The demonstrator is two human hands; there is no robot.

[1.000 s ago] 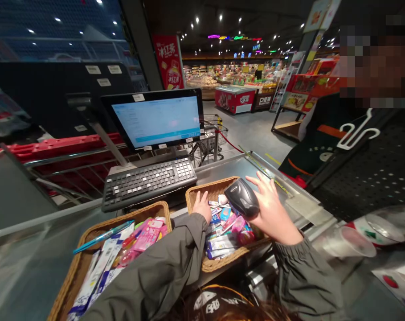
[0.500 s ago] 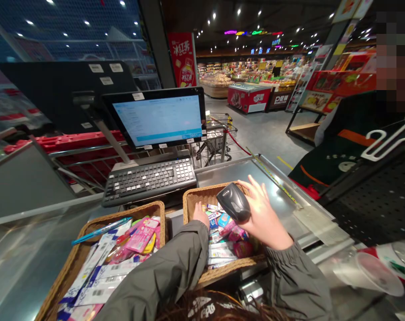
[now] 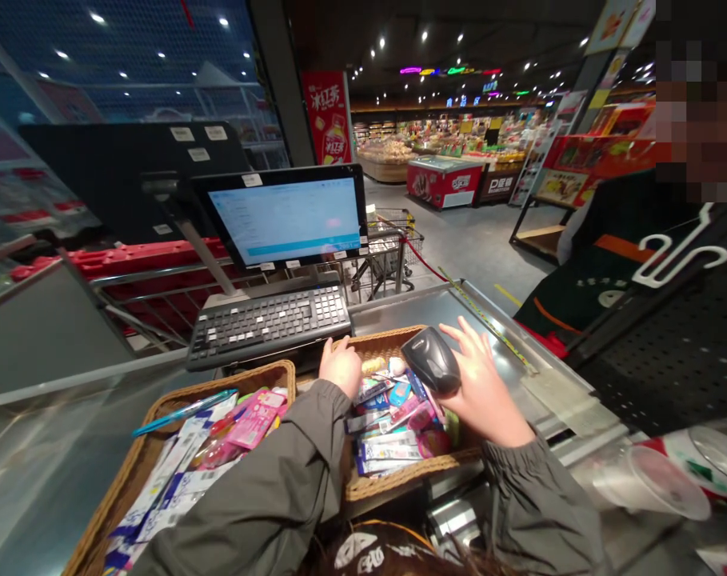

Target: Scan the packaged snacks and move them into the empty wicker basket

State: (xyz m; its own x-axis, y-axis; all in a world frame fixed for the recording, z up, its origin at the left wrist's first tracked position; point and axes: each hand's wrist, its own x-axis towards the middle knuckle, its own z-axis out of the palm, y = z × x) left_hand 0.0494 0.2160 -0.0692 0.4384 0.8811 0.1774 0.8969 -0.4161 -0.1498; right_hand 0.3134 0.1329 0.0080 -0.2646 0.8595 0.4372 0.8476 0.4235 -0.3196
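My right hand [image 3: 486,384] is closed around a black handheld barcode scanner [image 3: 430,360], held above the right part of a wicker basket [image 3: 408,474]. At that basket's far left corner is my left hand [image 3: 341,368], its fingers bent over the rim. The contact on the outer side is hidden. Small packaged goods fill this basket, among them white-and-blue packets [image 3: 387,454], a blue pack [image 3: 400,392] and pink items [image 3: 421,416]. Under my left sleeve stands a second wicker basket [image 3: 108,488] with long packets [image 3: 165,488], a pink package [image 3: 253,418] and a blue pen-like stick [image 3: 185,412].
A black keyboard [image 3: 270,324] and a lit monitor [image 3: 288,220] stand behind the baskets on the metal counter [image 3: 399,308]. On the right are a white hanger [image 3: 678,248], a clear plastic cup [image 3: 663,484] and another person in a dark apron [image 3: 585,280].
My left hand has moved from inside the right basket to its far left corner. The basket has shifted slightly left. The scanner has moved a little right in my right hand.
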